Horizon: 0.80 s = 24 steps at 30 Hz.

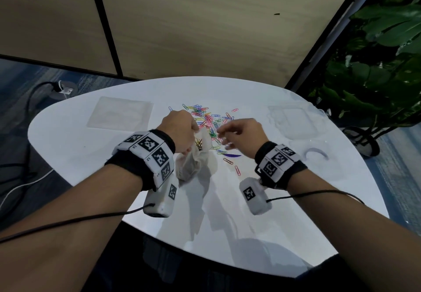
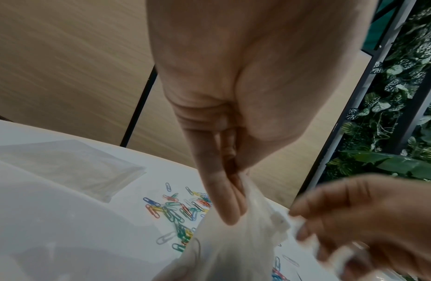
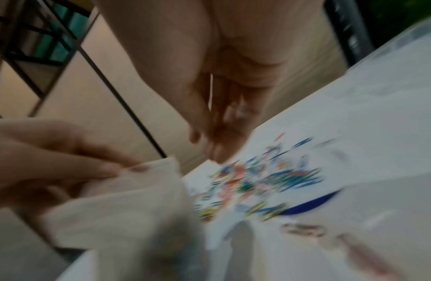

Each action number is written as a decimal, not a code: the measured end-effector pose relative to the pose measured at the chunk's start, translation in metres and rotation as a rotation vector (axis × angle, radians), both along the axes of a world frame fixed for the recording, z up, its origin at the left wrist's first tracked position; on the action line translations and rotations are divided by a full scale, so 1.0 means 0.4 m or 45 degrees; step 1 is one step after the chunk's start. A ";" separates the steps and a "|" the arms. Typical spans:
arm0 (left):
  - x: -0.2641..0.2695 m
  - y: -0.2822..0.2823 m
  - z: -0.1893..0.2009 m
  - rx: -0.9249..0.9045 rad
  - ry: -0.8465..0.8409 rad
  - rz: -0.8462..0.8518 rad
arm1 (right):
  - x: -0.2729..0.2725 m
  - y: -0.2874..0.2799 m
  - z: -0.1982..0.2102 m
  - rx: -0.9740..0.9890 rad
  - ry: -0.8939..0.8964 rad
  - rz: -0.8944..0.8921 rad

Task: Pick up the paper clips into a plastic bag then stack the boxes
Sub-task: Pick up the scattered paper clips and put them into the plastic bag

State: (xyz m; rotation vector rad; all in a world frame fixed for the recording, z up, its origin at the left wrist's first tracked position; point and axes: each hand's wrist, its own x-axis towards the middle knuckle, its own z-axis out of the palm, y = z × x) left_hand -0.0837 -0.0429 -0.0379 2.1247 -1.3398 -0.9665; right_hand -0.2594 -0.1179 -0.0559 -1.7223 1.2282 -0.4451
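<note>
Paper clips (image 1: 206, 118) too many to count, one plastic bag (image 1: 196, 157), two hands

You face a white rounded counter (image 1: 68, 146), glossy with soft reflections. Behind it: tan wood-grain wall panels (image 1: 205, 30) split by black strips. Blue carpet (image 1: 20, 82) to the left, with cables (image 1: 34, 91). Leafy plants (image 1: 376, 64) to the right. Lighting dim.
</note>
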 end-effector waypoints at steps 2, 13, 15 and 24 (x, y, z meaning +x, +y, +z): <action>0.009 0.003 0.005 -0.002 0.001 0.018 | -0.061 -0.031 -0.031 0.080 0.424 0.005; 0.096 0.055 0.009 0.006 -0.005 0.068 | -0.060 -0.040 -0.195 0.054 0.713 -0.071; 0.093 0.056 0.007 0.002 -0.006 0.043 | -0.017 -0.075 -0.202 -0.028 0.743 -0.074; 0.076 0.046 -0.005 0.003 -0.038 -0.033 | 0.073 -0.120 -0.194 -0.320 1.092 0.179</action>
